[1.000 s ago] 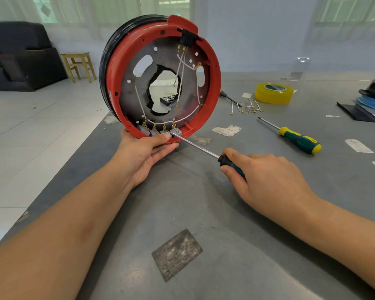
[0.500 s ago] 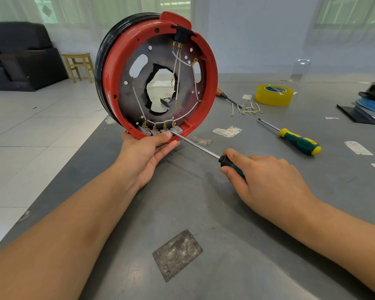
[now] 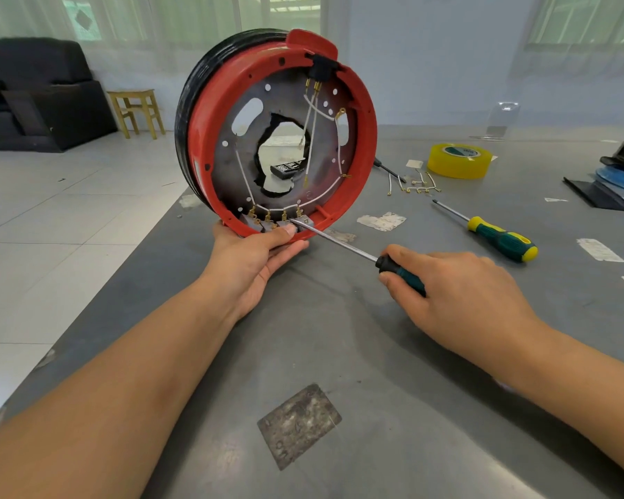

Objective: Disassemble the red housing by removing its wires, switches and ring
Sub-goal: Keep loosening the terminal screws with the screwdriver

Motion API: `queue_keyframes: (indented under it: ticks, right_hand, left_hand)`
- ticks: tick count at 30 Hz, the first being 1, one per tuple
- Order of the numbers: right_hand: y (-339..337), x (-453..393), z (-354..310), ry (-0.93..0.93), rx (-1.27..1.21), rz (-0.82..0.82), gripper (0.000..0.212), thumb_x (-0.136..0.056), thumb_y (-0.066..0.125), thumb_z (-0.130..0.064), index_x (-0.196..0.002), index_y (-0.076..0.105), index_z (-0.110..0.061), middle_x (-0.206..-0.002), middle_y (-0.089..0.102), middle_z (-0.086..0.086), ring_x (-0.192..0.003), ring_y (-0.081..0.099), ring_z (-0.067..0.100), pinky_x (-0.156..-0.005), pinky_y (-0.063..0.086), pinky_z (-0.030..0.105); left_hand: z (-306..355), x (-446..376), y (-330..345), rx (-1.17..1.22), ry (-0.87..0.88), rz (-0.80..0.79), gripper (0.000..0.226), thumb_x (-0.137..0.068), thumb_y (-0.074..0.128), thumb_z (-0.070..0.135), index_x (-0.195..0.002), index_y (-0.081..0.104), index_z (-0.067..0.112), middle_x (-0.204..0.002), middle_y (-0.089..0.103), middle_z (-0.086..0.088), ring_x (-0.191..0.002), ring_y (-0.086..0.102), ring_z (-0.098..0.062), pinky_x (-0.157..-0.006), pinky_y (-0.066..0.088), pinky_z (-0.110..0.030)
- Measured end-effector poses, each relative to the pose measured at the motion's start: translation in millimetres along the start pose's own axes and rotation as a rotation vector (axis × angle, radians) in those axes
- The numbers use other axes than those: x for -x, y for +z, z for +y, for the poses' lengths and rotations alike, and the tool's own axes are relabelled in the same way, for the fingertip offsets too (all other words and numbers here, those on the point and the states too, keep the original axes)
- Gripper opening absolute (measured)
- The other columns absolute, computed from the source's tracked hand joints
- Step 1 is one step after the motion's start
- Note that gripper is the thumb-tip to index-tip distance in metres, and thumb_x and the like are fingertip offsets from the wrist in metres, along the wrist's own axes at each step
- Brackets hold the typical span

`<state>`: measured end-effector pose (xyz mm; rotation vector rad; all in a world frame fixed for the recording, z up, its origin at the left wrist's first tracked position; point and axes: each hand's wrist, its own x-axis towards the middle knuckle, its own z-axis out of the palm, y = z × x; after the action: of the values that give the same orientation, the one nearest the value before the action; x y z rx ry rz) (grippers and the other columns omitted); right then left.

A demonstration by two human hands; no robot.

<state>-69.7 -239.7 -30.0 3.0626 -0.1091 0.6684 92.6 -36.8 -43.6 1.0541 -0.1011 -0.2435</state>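
Note:
The round red housing (image 3: 362, 113) stands on edge at the table's left side, open face towards me, with a black ring (image 3: 195, 91) around its back. White wires (image 3: 314, 117) run across its grey metal plate to several grey switches (image 3: 278, 222) at the bottom rim and a black connector (image 3: 321, 68) at the top. My left hand (image 3: 253, 253) grips the bottom rim, thumb over the switches. My right hand (image 3: 458, 293) holds a screwdriver (image 3: 343, 244) whose tip touches the rightmost switches.
On the grey table (image 3: 339, 354) lie a second green-and-yellow screwdriver (image 3: 498, 237), a yellow tape roll (image 3: 460, 161), loose removed wires (image 3: 416, 183), paper scraps and black and blue parts (image 3: 616, 174) at the far right. The table's left edge drops to a tiled floor.
The housing has tilted and shifted slightly left in my left hand. The screwdriver tip has stayed at the bottom switches and my right hand has barely moved.

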Motion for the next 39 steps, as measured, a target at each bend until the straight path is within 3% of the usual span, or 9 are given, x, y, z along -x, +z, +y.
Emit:
queue_keyframes:
  ticks: [9,14,20,25,27,30,33,35,39]
  right_hand:
    - [-4,-5,13,0.028,-0.098,0.118,0.043,-0.086,0.038,-0.064,-0.109,0.063,-0.040,-0.061,0.062,-0.005,-0.055,0.057,0.023,-0.045,0.051,0.034]
    - [-5,-8,18,0.118,-0.300,0.034,0.041,-0.084,0.051,-0.063,-0.110,0.075,-0.041,-0.073,0.072,-0.008,-0.061,0.062,0.012,-0.051,0.054,0.033]
    - [-7,-6,17,0.058,-0.173,0.085,0.047,-0.086,0.042,-0.066,-0.113,0.072,-0.041,-0.068,0.069,-0.003,-0.060,0.061,0.026,-0.050,0.054,0.037]
    - [-8,-7,19,0.016,-0.145,0.126,0.049,-0.087,0.039,-0.066,-0.111,0.072,-0.038,-0.068,0.069,-0.005,-0.059,0.060,0.026,-0.049,0.053,0.037]
    - [-8,-7,21,0.086,-0.238,0.064,0.046,-0.086,0.046,-0.066,-0.113,0.073,-0.042,-0.072,0.072,-0.012,-0.064,0.063,0.018,-0.052,0.053,0.033]
    - [-5,-12,25,0.156,-0.436,-0.069,0.034,-0.085,0.056,-0.062,-0.111,0.074,-0.047,-0.065,0.064,-0.032,-0.069,0.064,0.000,-0.049,0.044,0.013]
    - [-8,-15,26,0.162,-0.537,-0.118,0.011,-0.089,0.059,-0.057,-0.093,0.069,-0.059,-0.063,0.066,-0.020,-0.061,0.062,0.005,-0.054,0.050,0.023]
    - [-10,-15,26,0.153,-0.564,-0.131,0.013,-0.090,0.060,-0.057,-0.080,0.063,-0.065,-0.061,0.066,-0.012,-0.056,0.061,0.008,-0.054,0.051,0.024]
    - [-11,-17,29,0.151,-0.592,-0.137,0.013,-0.089,0.061,-0.055,-0.079,0.064,-0.062,-0.058,0.066,-0.007,-0.050,0.058,0.005,-0.049,0.045,0.017]
  left_hand:
    - [1,-2,-4,-0.012,-0.025,-0.015,0.058,-0.087,0.071,-0.019,-0.139,0.052,-0.003,-0.115,0.076,-0.026,-0.098,0.078,-0.041,-0.073,0.066,-0.037]
    - [2,-4,-6,-0.011,-0.041,-0.048,0.063,-0.085,0.071,-0.020,-0.141,0.052,0.002,-0.114,0.077,-0.024,-0.098,0.078,-0.041,-0.074,0.066,-0.039]
    - [4,-6,-8,0.009,-0.064,-0.054,0.066,-0.085,0.072,-0.020,-0.143,0.050,0.003,-0.116,0.076,-0.025,-0.099,0.077,-0.043,-0.075,0.066,-0.041]
    - [4,-5,-8,0.017,-0.072,-0.067,0.061,-0.086,0.070,-0.020,-0.141,0.052,0.001,-0.114,0.076,-0.025,-0.098,0.077,-0.044,-0.075,0.066,-0.041]
    - [4,-4,-8,0.018,-0.075,-0.075,0.058,-0.087,0.069,-0.020,-0.140,0.054,-0.001,-0.112,0.077,-0.024,-0.098,0.077,-0.043,-0.075,0.066,-0.040]
    - [6,-3,-8,0.017,-0.091,-0.079,0.049,-0.089,0.069,-0.017,-0.135,0.057,-0.006,-0.110,0.077,-0.025,-0.098,0.077,-0.043,-0.073,0.066,-0.036]
    - [6,-2,-8,0.016,-0.101,-0.083,0.047,-0.089,0.069,-0.017,-0.133,0.059,-0.008,-0.110,0.077,-0.027,-0.098,0.077,-0.043,-0.072,0.066,-0.035]
    - [6,-2,-7,0.023,-0.097,-0.078,0.053,-0.087,0.069,-0.018,-0.137,0.056,-0.005,-0.112,0.076,-0.027,-0.098,0.077,-0.045,-0.072,0.066,-0.036]
    - [6,-2,-7,0.019,-0.094,-0.086,0.060,-0.087,0.069,-0.019,-0.142,0.053,0.000,-0.113,0.076,-0.026,-0.098,0.077,-0.045,-0.072,0.066,-0.037]
